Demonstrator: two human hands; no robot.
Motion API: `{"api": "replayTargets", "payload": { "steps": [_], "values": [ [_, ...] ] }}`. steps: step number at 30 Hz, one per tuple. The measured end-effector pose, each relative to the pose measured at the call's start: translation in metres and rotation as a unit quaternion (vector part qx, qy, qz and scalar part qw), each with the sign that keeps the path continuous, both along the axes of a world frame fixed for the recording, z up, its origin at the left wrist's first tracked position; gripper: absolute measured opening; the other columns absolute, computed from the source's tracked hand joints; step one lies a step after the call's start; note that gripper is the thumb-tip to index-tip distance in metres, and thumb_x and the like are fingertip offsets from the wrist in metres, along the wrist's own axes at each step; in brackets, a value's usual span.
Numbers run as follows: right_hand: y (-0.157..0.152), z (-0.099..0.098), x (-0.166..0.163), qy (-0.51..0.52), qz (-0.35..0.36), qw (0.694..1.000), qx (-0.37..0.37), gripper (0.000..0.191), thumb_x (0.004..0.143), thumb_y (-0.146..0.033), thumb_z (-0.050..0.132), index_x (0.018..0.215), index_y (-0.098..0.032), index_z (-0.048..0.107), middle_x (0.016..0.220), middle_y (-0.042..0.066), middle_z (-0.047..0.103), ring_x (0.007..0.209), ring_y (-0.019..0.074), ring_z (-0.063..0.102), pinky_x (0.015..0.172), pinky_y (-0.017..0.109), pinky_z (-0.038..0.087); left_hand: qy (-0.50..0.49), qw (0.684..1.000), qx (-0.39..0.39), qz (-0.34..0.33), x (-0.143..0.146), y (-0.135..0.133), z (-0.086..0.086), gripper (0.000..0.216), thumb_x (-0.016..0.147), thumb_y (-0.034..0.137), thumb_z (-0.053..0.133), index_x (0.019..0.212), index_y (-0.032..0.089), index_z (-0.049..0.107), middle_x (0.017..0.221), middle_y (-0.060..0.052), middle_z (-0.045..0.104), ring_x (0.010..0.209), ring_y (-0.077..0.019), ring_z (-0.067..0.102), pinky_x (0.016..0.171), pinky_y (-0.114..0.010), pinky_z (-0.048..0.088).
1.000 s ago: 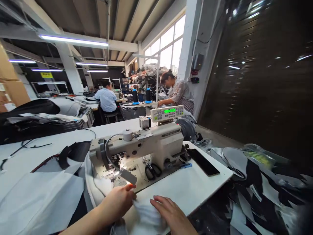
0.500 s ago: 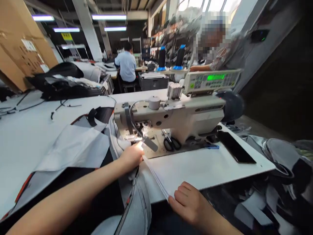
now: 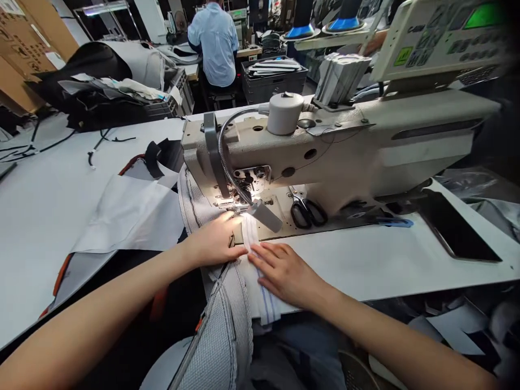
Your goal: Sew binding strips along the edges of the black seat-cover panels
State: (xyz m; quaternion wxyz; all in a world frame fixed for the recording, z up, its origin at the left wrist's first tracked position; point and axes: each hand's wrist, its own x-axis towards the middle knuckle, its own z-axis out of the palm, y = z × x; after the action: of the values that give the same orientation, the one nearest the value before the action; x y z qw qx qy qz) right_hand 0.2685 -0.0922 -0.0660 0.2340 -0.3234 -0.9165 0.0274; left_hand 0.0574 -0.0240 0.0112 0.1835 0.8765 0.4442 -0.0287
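Note:
My left hand rests on the grey mesh fabric just in front of the needle area of the beige sewing machine, fingers curled down onto the cloth. My right hand lies flat, fingers stretched out, on a folded white fabric strip beside it, fingertips almost touching the left hand. The strip runs up under the lit presser foot. More grey fabric bunches to the left of the needle.
Black scissors lie on the machine bed. A dark phone sits at the table's right. White and black cut pieces cover the left table. A person in a light blue shirt sits with their back turned at the far bench.
The view dipped closer to the machine. My right hand came up from the table's front edge onto the white strip, close to my left hand, which stayed by the needle.

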Motion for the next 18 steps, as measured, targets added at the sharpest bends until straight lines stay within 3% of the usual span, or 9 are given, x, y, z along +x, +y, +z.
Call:
{"api": "replayTargets", "payload": {
  "steps": [2,5,6,9,13,16,18],
  "values": [
    [0.02,-0.005,-0.004,-0.009,0.014,1.0,-0.02,0.026,0.092,-0.024,0.05,0.113,-0.014,0.061,0.116,0.011,0.063,0.101,0.0233,0.055,0.083,0.036,0.043,0.022,0.999,-0.029,0.022,-0.008,0.0,0.007,0.05,0.076,0.038,0.06,0.119,0.015,0.05,0.116,-0.012,0.055,0.111,-0.0284,0.05,0.094,-0.038,0.043],
    [0.043,-0.007,-0.011,-0.035,0.008,0.998,-0.045,0.02,0.092,-0.022,0.048,0.103,-0.016,0.064,0.093,0.007,0.066,0.081,0.0181,0.058,0.071,0.03,0.044,0.063,0.993,-0.099,0.034,-0.014,0.003,0.015,0.03,0.074,0.033,0.053,0.1,0.018,0.054,0.098,-0.007,0.058,0.097,-0.0261,0.054,0.082,-0.037,0.046],
    [0.049,-0.006,-0.014,-0.038,-0.006,0.998,-0.048,0.024,0.09,-0.027,0.053,0.109,-0.015,0.063,0.095,0.008,0.066,0.082,0.0191,0.058,0.072,0.03,0.044,0.073,0.99,-0.117,0.033,-0.014,0.003,0.016,0.024,0.074,0.032,0.051,0.095,0.019,0.054,0.093,-0.006,0.058,0.092,-0.0249,0.055,0.078,-0.036,0.046],
    [0.066,-0.005,-0.02,-0.026,-0.016,0.998,-0.046,0.058,0.081,-0.048,0.064,0.127,-0.012,0.054,0.117,0.014,0.06,0.101,0.0276,0.055,0.084,0.038,0.044,0.114,0.985,-0.124,0.042,-0.008,0.005,0.017,0.023,0.072,0.031,0.049,0.091,0.019,0.053,0.093,-0.007,0.057,0.088,-0.0256,0.056,0.075,-0.037,0.046],
    [0.085,-0.014,-0.029,-0.039,-0.023,0.997,-0.064,0.034,0.093,-0.037,0.05,0.117,-0.016,0.062,0.11,0.011,0.064,0.1,0.0261,0.056,0.086,0.039,0.043,0.173,0.974,-0.128,0.072,0.006,0.006,0.015,0.033,0.079,0.04,0.043,0.101,0.017,0.053,0.101,-0.012,0.06,0.088,-0.0303,0.06,0.076,-0.041,0.047],
    [0.088,-0.017,-0.037,-0.046,-0.066,0.995,-0.063,0.035,0.092,-0.036,0.052,0.118,-0.015,0.061,0.109,0.013,0.064,0.101,0.0287,0.055,0.085,0.041,0.043,0.204,0.963,-0.155,0.085,0.012,0.008,0.016,0.047,0.083,0.054,0.04,0.107,0.016,0.053,0.102,-0.016,0.064,0.093,-0.0355,0.061,0.076,-0.042,0.047],
    [0.086,-0.014,-0.039,-0.059,-0.069,0.993,-0.072,0.041,0.088,-0.042,0.057,0.119,-0.016,0.061,0.114,0.013,0.062,0.105,0.0315,0.052,0.087,0.043,0.042,0.227,0.953,-0.182,0.085,0.012,0.011,0.016,0.049,0.084,0.052,0.042,0.114,0.014,0.052,0.1,-0.017,0.065,0.092,-0.0359,0.062,0.074,-0.041,0.047]
  ]
}}
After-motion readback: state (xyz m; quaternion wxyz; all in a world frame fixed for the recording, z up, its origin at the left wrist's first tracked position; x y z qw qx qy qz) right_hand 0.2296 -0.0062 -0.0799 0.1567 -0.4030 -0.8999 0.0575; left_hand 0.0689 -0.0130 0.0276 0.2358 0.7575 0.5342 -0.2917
